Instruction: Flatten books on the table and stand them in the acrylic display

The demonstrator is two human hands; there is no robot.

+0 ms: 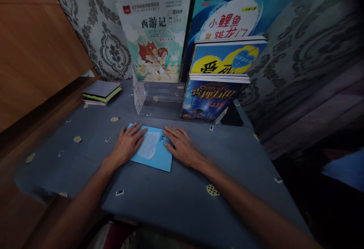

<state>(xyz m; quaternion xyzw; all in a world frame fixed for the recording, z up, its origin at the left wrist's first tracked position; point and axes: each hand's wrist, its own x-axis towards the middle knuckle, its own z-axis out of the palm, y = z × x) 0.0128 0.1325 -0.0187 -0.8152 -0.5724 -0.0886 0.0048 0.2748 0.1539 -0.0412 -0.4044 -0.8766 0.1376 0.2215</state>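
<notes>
A thin light-blue book (155, 149) lies flat on the grey-blue tablecloth (176, 199), back cover up with a white text panel. My left hand (127, 144) rests flat on its left edge, fingers stretched out. Over its right edge my right hand (182, 146) lies flat too, fingers extended. Neither hand grips anything.
A clear acrylic book stand (155, 99) stands behind the book. Several children's books (212, 99) lean in tiers at the back, against a patterned wall. A small stack of thin books (101, 92) lies at the back left. A wooden panel (34, 51) rises on the left.
</notes>
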